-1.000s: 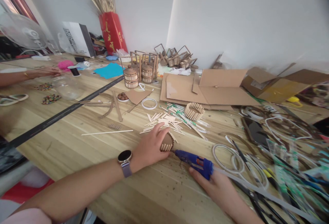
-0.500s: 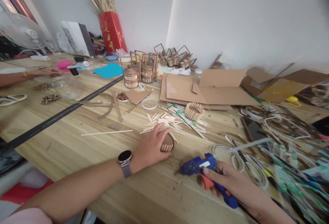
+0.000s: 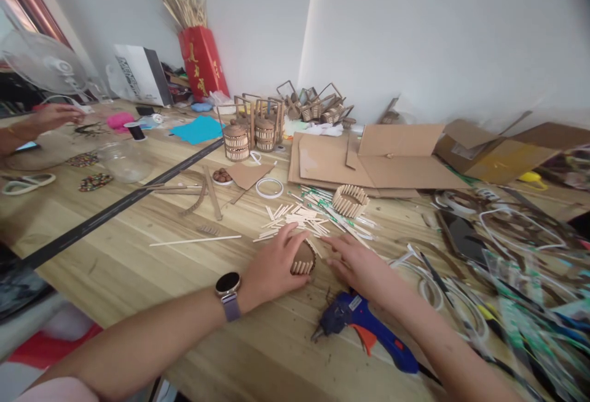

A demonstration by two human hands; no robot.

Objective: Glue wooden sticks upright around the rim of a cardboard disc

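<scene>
My left hand (image 3: 281, 257) is closed round the edge of a small round basket base (image 3: 303, 267), a brown disc with short wooden sticks standing along part of its rim. My right hand (image 3: 353, 260) reaches in from the right with its fingers apart and nothing visible in them. Just beyond both hands lies a loose pile of short wooden sticks (image 3: 299, 214). Under my right forearm, a blue glue gun (image 3: 364, 322) with an orange trigger rests on the table, nozzle to the left. A ring of upright sticks (image 3: 350, 201) sits behind the pile.
Flattened cardboard (image 3: 332, 159) lies at the back, near finished lidded baskets (image 3: 237, 141). Cords and plastic wrappers (image 3: 520, 328) clutter the right side. A glass jar (image 3: 124, 162) and scissors (image 3: 27, 184) lie left, near another person's hand (image 3: 58, 116).
My right hand has let go of the glue gun, which now lies on the table, and has moved up and left towards the sticks. My left hand keeps its hold.
</scene>
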